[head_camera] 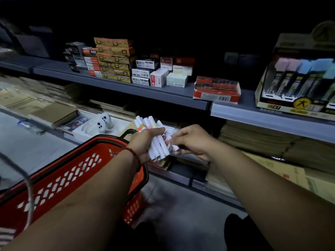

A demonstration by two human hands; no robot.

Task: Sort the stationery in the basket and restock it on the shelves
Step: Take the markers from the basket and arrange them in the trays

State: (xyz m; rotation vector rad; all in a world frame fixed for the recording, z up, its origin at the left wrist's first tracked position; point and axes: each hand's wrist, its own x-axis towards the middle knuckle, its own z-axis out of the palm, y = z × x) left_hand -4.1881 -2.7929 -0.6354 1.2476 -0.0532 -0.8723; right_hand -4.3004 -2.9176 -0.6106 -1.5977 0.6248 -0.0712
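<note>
Left grip (pixel 143 143) curled round bundle of white plastic marker pens with coloured bands (pixel 160 144), above far right corner of red perforated plastic basket (pixel 68 171). Right grip (pixel 192 142) pinches bundle's right side. Sorting under way; pens not yet on grey metal shelf (pixel 116 86). Basket contents hidden.

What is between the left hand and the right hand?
A bundle of white markers: the left hand grips it, the right hand pinches one marker. The head view shows this.
</note>
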